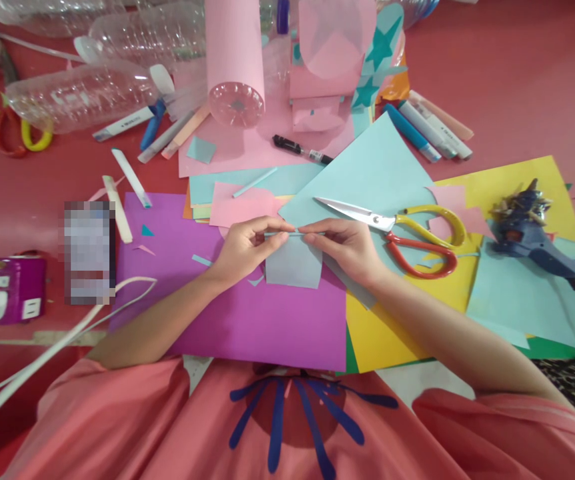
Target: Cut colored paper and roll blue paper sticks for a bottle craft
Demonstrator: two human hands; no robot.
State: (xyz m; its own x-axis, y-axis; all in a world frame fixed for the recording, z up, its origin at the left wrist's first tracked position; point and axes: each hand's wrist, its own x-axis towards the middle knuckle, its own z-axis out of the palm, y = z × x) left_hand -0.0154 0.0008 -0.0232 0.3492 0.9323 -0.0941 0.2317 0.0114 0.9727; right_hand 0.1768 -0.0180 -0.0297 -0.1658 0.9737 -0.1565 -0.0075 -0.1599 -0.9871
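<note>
Paper (294, 267) in hands (243, 251); marker (123, 124) lettering illegible.

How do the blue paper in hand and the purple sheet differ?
Colour: the blue paper is pale; the purple sheet is vivid.
Size: the blue paper is small; the purple sheet is far larger.
Pose: fingers of left hand and right hand pinch the blue paper's far edge; the purple sheet lies flat.
Both look plain.

The single head-worn camera looks forward and steeply down from above the person's chest, taking in both forearms close by and the tabletop (517, 80) beyond.
</note>
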